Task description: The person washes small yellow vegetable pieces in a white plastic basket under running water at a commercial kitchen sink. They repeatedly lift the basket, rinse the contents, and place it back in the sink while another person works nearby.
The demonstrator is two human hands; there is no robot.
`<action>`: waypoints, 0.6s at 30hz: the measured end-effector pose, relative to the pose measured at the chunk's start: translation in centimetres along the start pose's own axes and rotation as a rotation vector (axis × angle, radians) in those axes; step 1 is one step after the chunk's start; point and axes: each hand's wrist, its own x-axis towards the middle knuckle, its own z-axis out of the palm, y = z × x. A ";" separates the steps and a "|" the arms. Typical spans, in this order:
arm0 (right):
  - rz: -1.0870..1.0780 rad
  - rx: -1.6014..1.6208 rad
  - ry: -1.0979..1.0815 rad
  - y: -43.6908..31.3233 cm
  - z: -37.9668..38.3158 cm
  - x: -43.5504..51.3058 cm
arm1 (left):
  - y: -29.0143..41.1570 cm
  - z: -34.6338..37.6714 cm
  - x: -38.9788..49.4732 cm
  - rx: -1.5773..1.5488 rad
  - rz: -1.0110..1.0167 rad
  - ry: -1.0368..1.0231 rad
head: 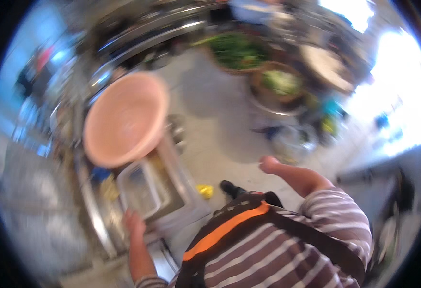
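Observation:
My left hand [134,221] is at the lower left, by the near edge of a rectangular translucent plastic tub [140,189]; blur hides whether it touches the tub. Beyond the tub a large pink plastic basin [125,118] rests tilted over the sink counter [181,169]. My right hand [269,165] hangs over the floor in the middle right, its fingers curled, and no object shows in it. Ahead of it lies a clear plastic bag [293,138] with blurred contents.
Across the tiled floor [210,133] stand a basket of green leaves [237,50], a bowl of pale cut vegetables [280,82] and a round flat tray [325,66]. A yellow item [205,191] lies near my shoe [230,188]. Metal counters [152,36] run along the back.

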 end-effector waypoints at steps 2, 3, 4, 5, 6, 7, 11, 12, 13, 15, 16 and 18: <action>0.073 -0.101 -0.034 3.7 0.8 -4.0 | 1.1 -1.2 0.9 -0.085 -0.001 -0.082; 0.094 -0.170 -0.099 5.6 1.1 -6.0 | 1.8 -1.9 0.7 -0.126 -0.066 -0.120; 0.145 -0.209 -0.194 6.7 1.6 -8.0 | 2.3 -2.8 0.5 -0.132 -0.080 -0.214; 0.202 -0.264 -0.314 8.1 1.4 -9.2 | 2.9 -4.0 0.3 -0.124 -0.071 -0.235; 0.395 0.219 -0.287 9.8 1.1 -11.0 | 3.7 -4.9 0.1 -0.146 -0.075 -0.205; 0.578 0.691 -0.277 11.6 1.0 -12.8 | 4.5 -5.6 -0.4 -0.160 -0.067 -0.150; 0.598 -0.312 -0.391 17.7 1.6 -18.0 | 9.6 -7.8 -0.5 -0.676 0.004 0.165; 0.505 -0.306 -0.377 18.9 2.1 -18.7 | 12.3 -7.5 -0.5 -0.771 0.090 0.250; 0.428 -0.318 -0.404 19.3 2.9 -18.8 | 15.0 -7.3 -0.4 -0.902 0.188 0.192; 0.287 -0.194 -0.426 19.9 4.9 -18.9 | 20.6 -6.2 -1.3 -1.121 0.408 -0.008; 0.482 0.096 -0.418 20.1 6.2 -19.1 | 23.4 -5.7 -1.4 -0.988 0.525 -0.084; 0.240 -0.021 -0.453 20.3 8.7 -18.4 | 28.5 -3.2 -2.2 -0.850 0.587 -0.294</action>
